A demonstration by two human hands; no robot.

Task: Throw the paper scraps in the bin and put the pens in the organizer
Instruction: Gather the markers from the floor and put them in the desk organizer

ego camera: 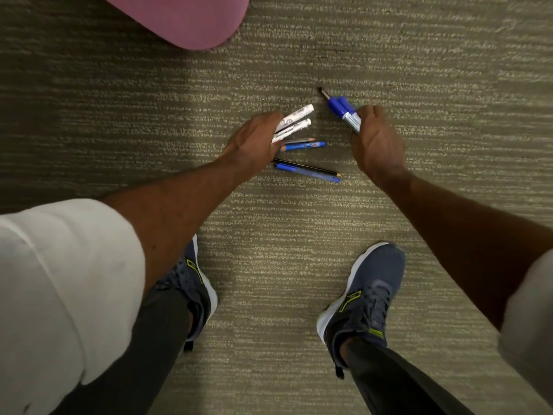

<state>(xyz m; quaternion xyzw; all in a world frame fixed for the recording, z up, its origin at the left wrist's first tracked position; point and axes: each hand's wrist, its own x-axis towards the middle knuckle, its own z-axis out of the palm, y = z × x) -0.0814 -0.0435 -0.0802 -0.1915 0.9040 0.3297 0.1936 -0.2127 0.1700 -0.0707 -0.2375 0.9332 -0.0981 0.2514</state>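
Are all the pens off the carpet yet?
No, a blue pen and a black pencil lie loose on the carpet.

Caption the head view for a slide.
Bent over the carpet, left hand grips white markers, right hand grips blue-capped markers; a blue pen and black pencil lie loose between them.

Prob. office, low-pile striped carpet (299, 235), pens and markers (308, 170), pink upholstered seat edge (185, 19)
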